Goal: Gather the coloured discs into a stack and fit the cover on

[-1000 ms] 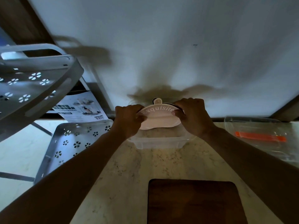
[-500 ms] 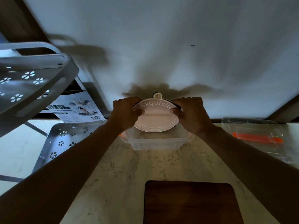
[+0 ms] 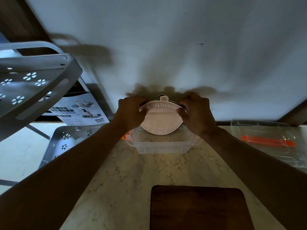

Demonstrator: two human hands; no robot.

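Single head-worn wide-angle view, looking forward and down along both forearms. Pale marbled stone table (image 3: pixel 166 166) fills lower frame at close range; grey wall (image 3: pixel 182 47) fills upper half. No second view.

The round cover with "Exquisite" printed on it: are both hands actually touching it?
Touching. The head view shows the left hand and right hand gripping opposite edges of the round cover, fingers wrapped over its rim, above the clear tub.

Cover (image 3: pixel 162 119) above tub (image 3: pixel 163 145); board (image 3: pixel 199 208) in front, possibly lid (image 3: pixel 269 141) right.
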